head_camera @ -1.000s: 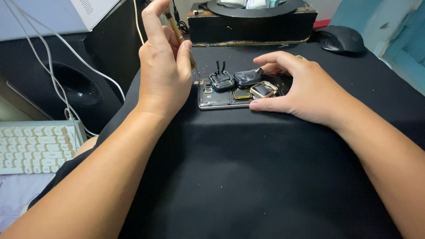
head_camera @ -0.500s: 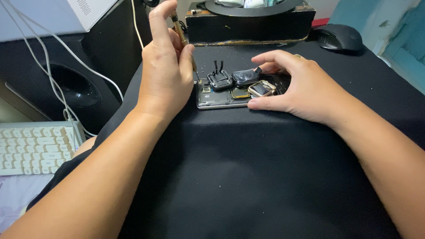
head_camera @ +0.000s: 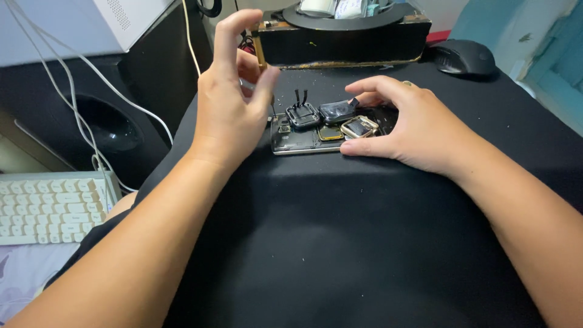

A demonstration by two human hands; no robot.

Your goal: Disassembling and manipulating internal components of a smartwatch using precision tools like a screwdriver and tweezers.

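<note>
Black cloth mat (head_camera: 340, 243) carries an opened phone (head_camera: 303, 141), lying flat, innards exposed. Since the earlier frame the left hand (head_camera: 234, 100) has lifted slightly, fingers now curled apart, gripping nothing visible. Right hand (head_camera: 404, 124) stays cupped over the phone's right end, fingertips resting there, loosely spread. Three small square modules (head_camera: 331, 115) sit on the phone: two dark, one gold-rimmed.
</note>
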